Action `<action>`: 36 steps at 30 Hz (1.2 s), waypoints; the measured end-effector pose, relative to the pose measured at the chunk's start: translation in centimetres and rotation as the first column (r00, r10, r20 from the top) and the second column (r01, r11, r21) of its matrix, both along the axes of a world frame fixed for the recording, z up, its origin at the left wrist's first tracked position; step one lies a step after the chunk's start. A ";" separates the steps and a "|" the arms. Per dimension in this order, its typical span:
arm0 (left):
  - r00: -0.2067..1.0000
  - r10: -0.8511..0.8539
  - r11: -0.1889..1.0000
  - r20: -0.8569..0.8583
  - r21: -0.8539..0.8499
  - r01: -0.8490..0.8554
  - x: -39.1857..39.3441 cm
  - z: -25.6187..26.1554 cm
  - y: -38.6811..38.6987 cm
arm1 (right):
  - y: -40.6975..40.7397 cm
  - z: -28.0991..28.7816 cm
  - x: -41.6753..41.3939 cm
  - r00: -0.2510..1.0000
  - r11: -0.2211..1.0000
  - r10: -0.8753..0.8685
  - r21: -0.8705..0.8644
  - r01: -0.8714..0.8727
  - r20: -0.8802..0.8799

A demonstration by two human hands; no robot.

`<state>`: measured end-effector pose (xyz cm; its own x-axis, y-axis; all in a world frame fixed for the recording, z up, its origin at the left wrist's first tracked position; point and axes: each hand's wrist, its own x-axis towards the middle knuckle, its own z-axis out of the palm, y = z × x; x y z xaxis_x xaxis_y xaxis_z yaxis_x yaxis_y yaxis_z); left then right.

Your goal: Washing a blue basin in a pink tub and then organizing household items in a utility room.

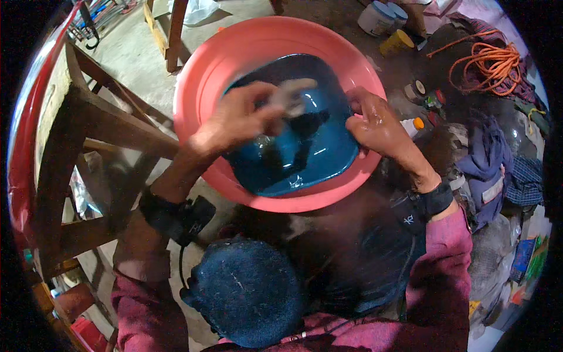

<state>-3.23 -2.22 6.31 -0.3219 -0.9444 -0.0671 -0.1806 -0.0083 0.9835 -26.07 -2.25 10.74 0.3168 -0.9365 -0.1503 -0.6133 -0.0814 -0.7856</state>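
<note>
A dark blue plastic basin lies tilted inside a larger pink plastic tub; its surface is wet and shiny. My right hand, also wet, grips the blue basin's right rim with curled fingers. Over the left part of the basin is my left hand, its fingers bent and blurred by motion. Something pale shows at those fingertips, too blurred to name. Whether the fingers hold it or touch the basin, I cannot tell. Both wrists wear black straps.
A wooden frame stands close on the left. On the right lie an orange rope coil, blue cloth, a bottle with an orange cap and a yellow container. White tubs stand behind. My knee is below the tub.
</note>
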 end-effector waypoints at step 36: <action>0.981 0.113 0.987 -0.158 0.129 -0.093 -0.4 -8.6 2.5 | -2.9 -13.8 -2.1 0.521 0.671 0.656 0.106 -0.734 -0.547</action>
<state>-3.60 0.29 -2.24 -0.2394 -0.9613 -0.1364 -0.0090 -0.1383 0.9904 -28.21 -5.12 -3.09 0.7870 -0.4724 -0.3969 -0.6020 -0.7290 -0.3259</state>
